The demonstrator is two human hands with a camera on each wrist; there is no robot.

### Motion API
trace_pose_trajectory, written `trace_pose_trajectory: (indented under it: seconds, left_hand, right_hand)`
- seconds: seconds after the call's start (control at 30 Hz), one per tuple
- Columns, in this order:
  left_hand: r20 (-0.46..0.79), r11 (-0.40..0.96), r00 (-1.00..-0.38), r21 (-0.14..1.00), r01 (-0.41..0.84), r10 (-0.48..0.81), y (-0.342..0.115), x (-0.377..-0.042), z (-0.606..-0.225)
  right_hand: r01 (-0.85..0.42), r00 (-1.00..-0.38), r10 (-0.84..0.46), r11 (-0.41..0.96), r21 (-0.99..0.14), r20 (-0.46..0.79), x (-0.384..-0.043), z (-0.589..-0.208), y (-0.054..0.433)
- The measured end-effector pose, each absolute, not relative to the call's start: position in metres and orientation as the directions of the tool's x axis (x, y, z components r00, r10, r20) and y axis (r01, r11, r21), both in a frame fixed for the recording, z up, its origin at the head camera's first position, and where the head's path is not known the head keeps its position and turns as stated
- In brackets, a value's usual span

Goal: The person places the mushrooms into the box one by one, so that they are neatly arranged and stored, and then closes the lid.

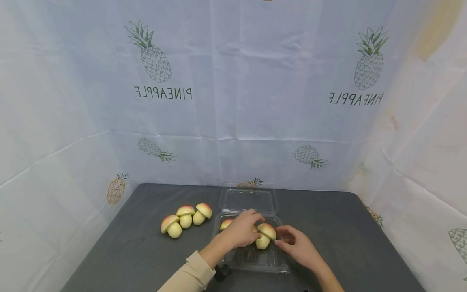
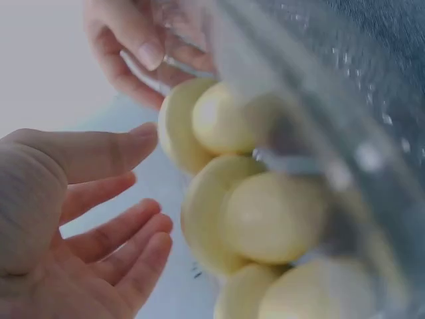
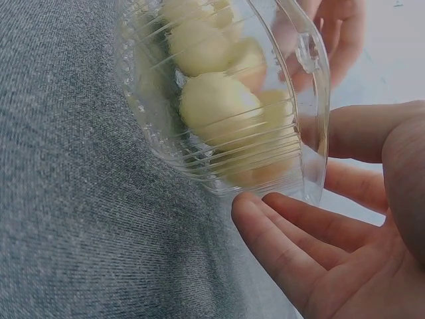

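A clear plastic clamshell box (image 1: 255, 267) stands with its lid (image 1: 249, 200) folded back, holding a row of pale yellow mushroom-shaped pieces with reddish caps. My left hand (image 1: 238, 231) reaches over the row and hides part of it; its fingers are loosely spread, and the thumb tip is right at the cap of the rightmost mushroom piece (image 1: 268, 231). In the left wrist view the left palm (image 2: 99, 266) holds nothing. At the box's right side is my right hand (image 1: 299, 247), fingers extended along the outer wall in the right wrist view, fingertips (image 3: 246, 203) close to the plastic.
Three more mushroom pieces (image 1: 186, 217) lie in a group on the dark table (image 1: 146, 263), left of the box. A small black object (image 1: 221, 272) is by the left sleeve. Behind and at both sides hangs a white cloth (image 1: 233, 101) with pineapple prints.
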State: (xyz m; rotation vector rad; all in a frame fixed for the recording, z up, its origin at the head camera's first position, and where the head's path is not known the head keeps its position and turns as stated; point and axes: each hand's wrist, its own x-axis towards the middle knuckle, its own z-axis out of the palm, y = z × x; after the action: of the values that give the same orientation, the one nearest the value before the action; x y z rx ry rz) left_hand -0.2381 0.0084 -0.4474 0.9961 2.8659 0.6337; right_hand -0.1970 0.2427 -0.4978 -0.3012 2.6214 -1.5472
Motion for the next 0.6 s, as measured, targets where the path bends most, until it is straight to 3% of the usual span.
trace_pose_trajectory:
  seconds: [0.17, 0.6]
  left_hand:
    - [0.066, 0.728, -0.802, 0.382, 0.570, 0.594, -0.005, -0.238, -0.444]
    - [0.129, 0.625, -0.825, 0.591, 0.510, 0.551, -0.044, -0.237, -0.435]
  right_hand:
    - [-0.120, -0.978, -0.205, 0.469, -0.875, 0.024, -0.196, -0.497, 0.242]
    - [-0.095, -0.982, -0.190, 0.473, -0.876, 0.004, -0.196, -0.498, 0.242]
